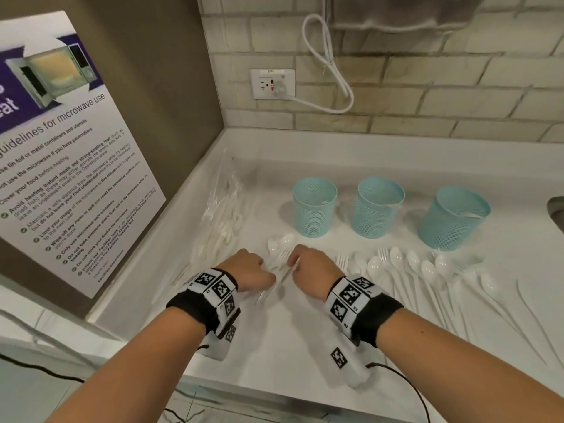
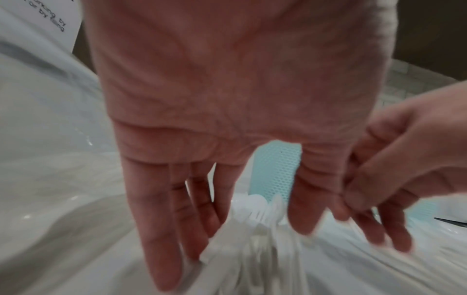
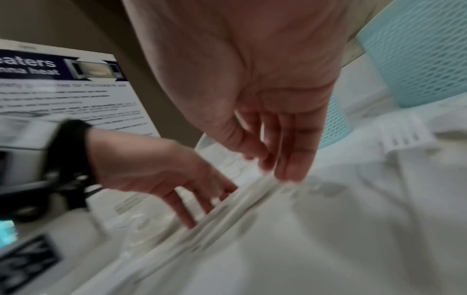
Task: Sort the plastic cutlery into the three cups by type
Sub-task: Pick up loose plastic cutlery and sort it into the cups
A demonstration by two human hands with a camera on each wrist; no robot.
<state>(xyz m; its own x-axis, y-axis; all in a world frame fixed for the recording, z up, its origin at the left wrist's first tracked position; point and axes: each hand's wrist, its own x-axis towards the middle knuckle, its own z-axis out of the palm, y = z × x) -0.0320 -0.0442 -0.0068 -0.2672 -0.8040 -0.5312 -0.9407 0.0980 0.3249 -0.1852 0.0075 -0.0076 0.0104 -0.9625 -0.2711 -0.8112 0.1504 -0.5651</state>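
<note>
Three teal mesh cups stand in a row on the white counter: left [image 1: 314, 209], middle [image 1: 377, 209], right [image 1: 454, 221]. A small bunch of white plastic cutlery [image 1: 278, 258] lies in front of the left cup, between my hands. My left hand [image 1: 259, 268] has straight, spread fingers, and their tips rest on the bunch [image 2: 262, 249], thumb on one side and fingers on the other. My right hand [image 1: 300, 261] pinches one white handle [image 3: 257, 184] of that bunch between thumb and fingertips. The wrist views are blurred.
A row of white spoons and forks [image 1: 412, 270] lies to the right of my hands. A clear bag of more cutlery [image 1: 224, 212] sits by the left wall, under a microwave poster [image 1: 61, 154]. A sink edge [image 1: 555, 212] shows at far right.
</note>
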